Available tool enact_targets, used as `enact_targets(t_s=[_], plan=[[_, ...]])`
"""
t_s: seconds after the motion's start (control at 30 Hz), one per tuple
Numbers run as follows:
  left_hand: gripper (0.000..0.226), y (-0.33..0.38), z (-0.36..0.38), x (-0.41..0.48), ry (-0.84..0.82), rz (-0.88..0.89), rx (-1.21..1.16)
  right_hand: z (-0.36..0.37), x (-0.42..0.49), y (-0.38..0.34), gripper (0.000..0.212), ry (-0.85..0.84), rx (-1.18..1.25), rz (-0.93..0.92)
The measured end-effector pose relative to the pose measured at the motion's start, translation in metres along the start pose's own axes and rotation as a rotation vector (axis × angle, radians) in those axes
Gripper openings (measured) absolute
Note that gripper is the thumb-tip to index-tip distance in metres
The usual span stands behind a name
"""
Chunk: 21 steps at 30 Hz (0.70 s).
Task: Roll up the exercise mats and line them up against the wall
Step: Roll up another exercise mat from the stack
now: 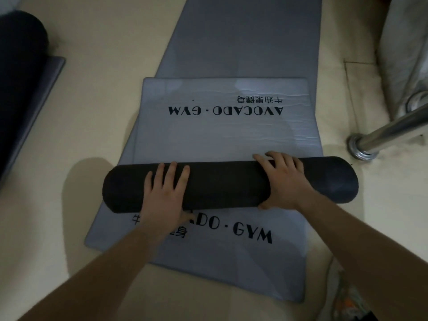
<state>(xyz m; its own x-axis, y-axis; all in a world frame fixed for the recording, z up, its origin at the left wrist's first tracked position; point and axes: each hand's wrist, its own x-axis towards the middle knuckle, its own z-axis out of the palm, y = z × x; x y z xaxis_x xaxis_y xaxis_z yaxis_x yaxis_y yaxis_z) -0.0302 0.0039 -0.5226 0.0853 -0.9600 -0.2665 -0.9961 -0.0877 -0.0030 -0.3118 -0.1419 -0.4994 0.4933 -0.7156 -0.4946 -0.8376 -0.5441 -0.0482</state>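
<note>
Two hands down on dark mat roll (231, 184): left hand (165, 193) flat and spread; right hand (281, 179) curled over top. Lies crosswise on near grey mat (208, 269). Rolling likely nearly done; short flat tail (208, 135) ahead. Calls for even forward push, ends kept square. Second roll (20, 54) far left.

Three mats (229, 184) (208, 262) (20, 66), two hands (165, 193) (283, 181), one pole (389, 128).

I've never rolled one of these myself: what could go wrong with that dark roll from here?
The dark roll winds the upper mat over a skewed lower mat, so it may drag that or wind crooked. The left hand only presses flat on it, so the coil could loosen.
</note>
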Motion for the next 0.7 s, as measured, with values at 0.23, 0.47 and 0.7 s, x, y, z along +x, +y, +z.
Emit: enact_targets(t_s=[0.23, 0.47, 0.7], plan=[[0.133, -0.030, -0.030, 0.074, -0.051, 0.146, -0.019, -0.005, 0.028, 0.004, 0.129, 0.194, -0.108, -0.003], [0.129, -0.027, -0.053, 0.103, -0.122, 0.113, 0.039, -0.075, 0.077, 0.013, 0.116, -0.193, 0.036, -0.051], [0.132, -0.016, -0.049, 0.058, -0.470, 0.225, -0.061, -0.006, -0.016, -0.008, 0.126, -0.102, 0.128, 0.005]])
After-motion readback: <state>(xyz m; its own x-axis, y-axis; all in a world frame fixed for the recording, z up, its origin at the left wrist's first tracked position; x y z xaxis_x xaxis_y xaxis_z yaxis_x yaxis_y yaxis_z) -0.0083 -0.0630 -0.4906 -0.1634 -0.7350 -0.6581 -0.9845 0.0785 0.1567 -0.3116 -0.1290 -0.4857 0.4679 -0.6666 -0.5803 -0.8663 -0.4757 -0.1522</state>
